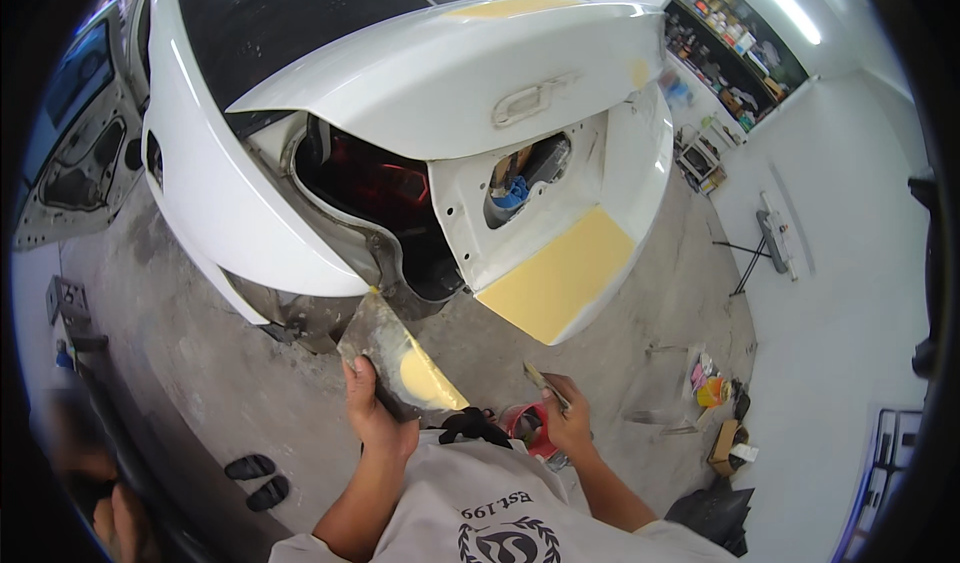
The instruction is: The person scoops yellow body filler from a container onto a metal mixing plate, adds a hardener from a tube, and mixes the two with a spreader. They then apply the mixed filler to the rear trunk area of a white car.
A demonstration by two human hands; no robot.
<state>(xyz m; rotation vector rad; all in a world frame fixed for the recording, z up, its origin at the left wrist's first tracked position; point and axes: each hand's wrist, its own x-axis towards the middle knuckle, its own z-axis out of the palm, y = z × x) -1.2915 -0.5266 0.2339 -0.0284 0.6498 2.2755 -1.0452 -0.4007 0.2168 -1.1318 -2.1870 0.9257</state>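
Note:
My left hand (372, 415) grips a flat, filler-smeared mixing board (375, 335) by its near left edge. A mound of pale yellow body filler (425, 378) lies on the board. My right hand (568, 418) is closed around a thin putty knife (541, 375), its blade pointing up and to the left, apart from the board. Ahead stands the rear of a white car (225, 188). A large yellow filler patch (560, 278) covers the lower rear panel, and another filler patch (515, 7) shows on the trunk lid (440, 83). The rear lamp openings are bare.
Beside my right hand sits a red bucket (527, 425) on the floor. Black slippers (265, 493) lie at the left, near part of another person (120, 518). A removed car door (85, 143) stands far left. Toward the right wall are a folding stand (770, 238) and a cardboard box (727, 448).

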